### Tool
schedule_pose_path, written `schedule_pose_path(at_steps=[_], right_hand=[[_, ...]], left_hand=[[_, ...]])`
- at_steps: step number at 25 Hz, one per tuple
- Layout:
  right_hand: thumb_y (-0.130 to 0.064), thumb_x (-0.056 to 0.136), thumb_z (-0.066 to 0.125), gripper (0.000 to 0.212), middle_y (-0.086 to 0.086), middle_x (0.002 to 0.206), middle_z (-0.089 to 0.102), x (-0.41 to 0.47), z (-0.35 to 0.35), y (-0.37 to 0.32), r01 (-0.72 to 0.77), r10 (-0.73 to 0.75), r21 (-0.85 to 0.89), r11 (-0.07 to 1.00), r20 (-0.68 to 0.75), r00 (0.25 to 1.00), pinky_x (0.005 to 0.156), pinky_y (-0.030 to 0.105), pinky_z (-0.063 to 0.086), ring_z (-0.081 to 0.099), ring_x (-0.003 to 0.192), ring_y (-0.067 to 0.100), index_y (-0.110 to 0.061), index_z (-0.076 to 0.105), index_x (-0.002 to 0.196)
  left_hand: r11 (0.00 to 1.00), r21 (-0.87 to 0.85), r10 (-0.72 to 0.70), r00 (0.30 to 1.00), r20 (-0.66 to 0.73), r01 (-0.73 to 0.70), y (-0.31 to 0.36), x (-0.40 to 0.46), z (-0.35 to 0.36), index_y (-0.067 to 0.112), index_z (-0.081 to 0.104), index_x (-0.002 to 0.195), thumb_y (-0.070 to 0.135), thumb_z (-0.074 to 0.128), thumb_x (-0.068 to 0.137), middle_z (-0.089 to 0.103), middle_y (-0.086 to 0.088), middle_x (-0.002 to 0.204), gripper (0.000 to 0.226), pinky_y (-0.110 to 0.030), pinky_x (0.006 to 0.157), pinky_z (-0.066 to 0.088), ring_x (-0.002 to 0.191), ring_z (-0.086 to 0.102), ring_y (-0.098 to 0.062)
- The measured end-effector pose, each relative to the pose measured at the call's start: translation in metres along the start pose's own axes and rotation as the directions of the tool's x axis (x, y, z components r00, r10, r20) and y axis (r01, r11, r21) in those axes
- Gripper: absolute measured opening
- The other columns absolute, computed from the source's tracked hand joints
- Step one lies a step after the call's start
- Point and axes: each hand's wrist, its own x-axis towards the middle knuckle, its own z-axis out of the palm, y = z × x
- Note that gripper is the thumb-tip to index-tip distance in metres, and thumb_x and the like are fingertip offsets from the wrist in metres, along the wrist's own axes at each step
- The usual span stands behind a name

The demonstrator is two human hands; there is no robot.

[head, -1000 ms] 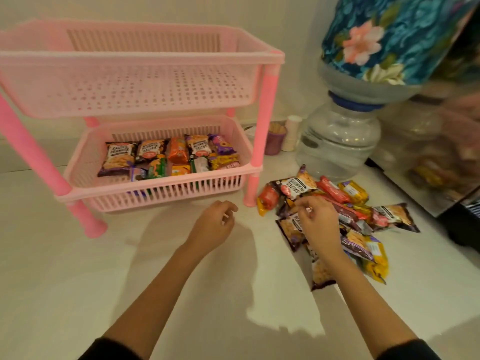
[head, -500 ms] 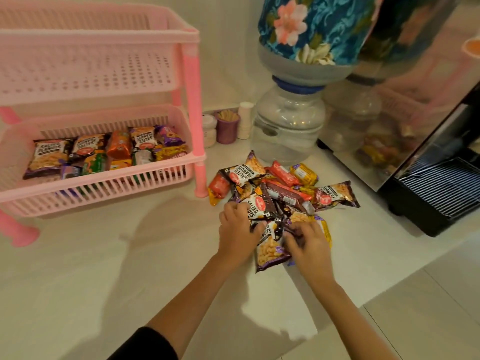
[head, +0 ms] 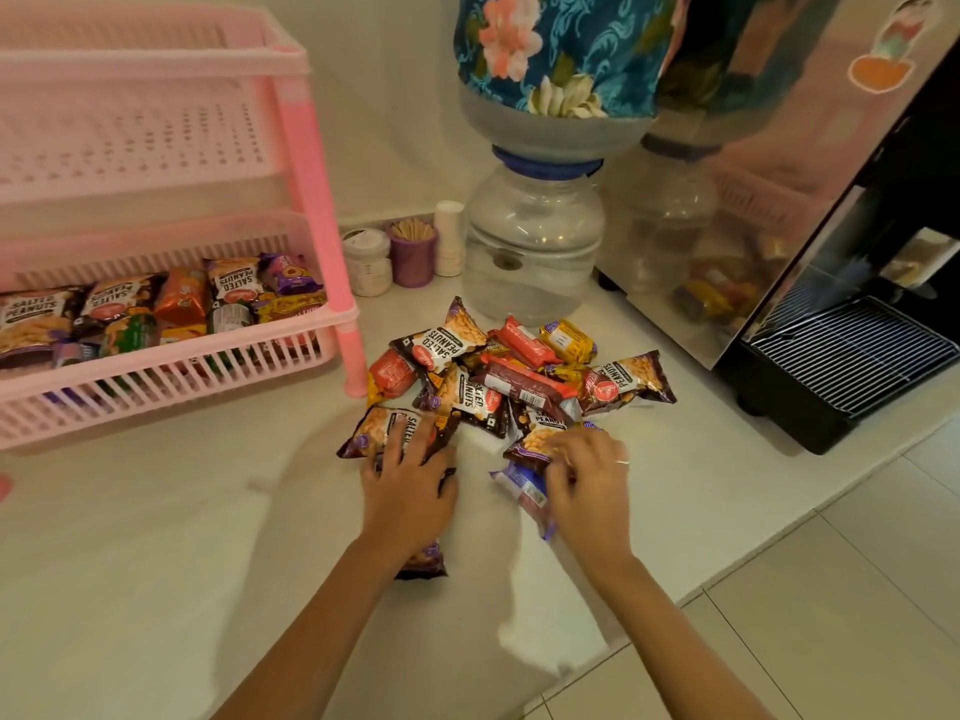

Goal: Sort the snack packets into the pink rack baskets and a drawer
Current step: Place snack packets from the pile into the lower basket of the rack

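A pile of snack packets lies on the white counter to the right of the pink rack. My left hand presses down on a salted peanuts packet at the pile's near left, and another dark packet pokes out under that wrist. Over to the right, my right hand curls its fingers over a second salted peanuts packet and a blue packet. The rack's lower basket holds several packets. Its upper basket looks empty.
A water bottle with a floral cover stands behind the pile. A white jar, a purple toothpick cup and a white bottle sit by the wall. A black appliance with a grille stands right. Tiled floor lies beyond the counter edge.
My left hand came from near the rack to the pile. Both hands then drew apart, each dragging a peanuts packet toward me. The view swung right.
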Motion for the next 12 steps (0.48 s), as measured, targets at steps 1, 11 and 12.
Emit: schedule_pose_path(at_steps=[1, 11, 12], right_hand=[[-0.012, 0.086, 0.056, 0.018, 0.007, 0.108, 0.061, 0.006, -0.004, 0.011, -0.090, 0.089, -0.040, 0.995, -0.033, 0.996, 0.085, 0.027, 0.035, 0.052, 0.101, 0.024, -0.013, 0.066, 0.102], [-0.038, 0.076, 0.073, 0.061, 0.005, 0.113, 0.060, 0.018, -0.009, 0.033, -0.560, 0.541, 0.176, 0.810, 0.147, 0.828, 0.073, 0.042, 0.057, 0.062, 0.092, 0.016, -0.019, 0.040, 0.124], [-0.038, 0.075, 0.073, 0.060, 0.000, 0.110, 0.059, 0.017, -0.011, 0.028, -0.537, 0.523, 0.228, 0.812, 0.125, 0.843, 0.068, 0.035, 0.057, 0.062, 0.090, 0.012, -0.022, 0.041, 0.123]], left_hand=[[1.000, 0.010, -0.019, 1.000, 0.005, 0.019, -0.001, -0.001, 0.000, 0.039, 0.054, 0.126, 0.045, 0.041, 0.092, 0.015, 0.006, 0.160, 0.036, -0.056, 0.110, 0.017, 0.148, 0.002, -0.024], [0.998, 0.002, -0.066, 0.998, -0.006, 0.066, 0.000, -0.002, 0.001, 0.039, 0.059, 0.120, 0.046, 0.041, 0.092, 0.017, 0.006, 0.159, 0.034, -0.057, 0.110, 0.015, 0.148, 0.000, -0.024], [0.997, -0.034, -0.069, 0.998, 0.003, 0.069, 0.002, -0.002, 0.001, 0.040, 0.057, 0.122, 0.046, 0.039, 0.093, 0.016, 0.007, 0.159, 0.034, -0.056, 0.110, 0.014, 0.148, -0.001, -0.022]])
